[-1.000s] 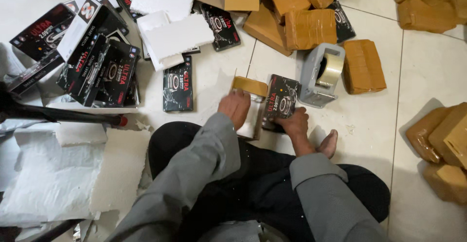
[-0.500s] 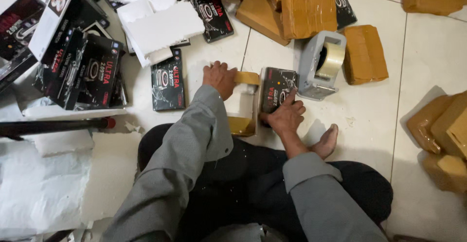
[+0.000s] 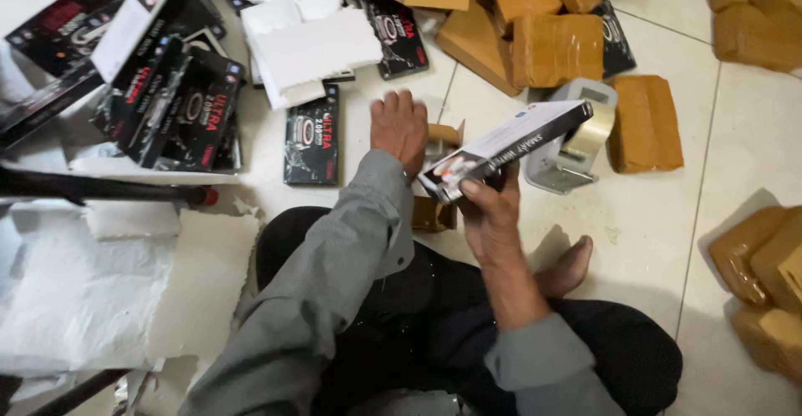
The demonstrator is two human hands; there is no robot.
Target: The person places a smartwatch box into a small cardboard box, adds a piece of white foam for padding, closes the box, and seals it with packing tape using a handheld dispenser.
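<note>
Pale floor tiles (image 3: pixel 668 215) with thin dark grout lines, lit evenly from above. Torn white foam sheets (image 3: pixel 100 291) lie at left, a dark pole (image 3: pixel 100 189) across them, soft shadows beside the clutter

Bare floor tiles (image 3: pixel 660 215) right of the tape dispenser (image 3: pixel 576 144); boxes (image 3: pixel 167 107) crowding left.

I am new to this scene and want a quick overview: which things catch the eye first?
At the centre, the right hand lifts a flat black-and-white box, while the left hand rests on a small open cardboard box on the floor. Behind them stands a grey tape dispenser. Brown tape-wrapped parcels lie at the top, and black boxes pile at the upper left.
</note>
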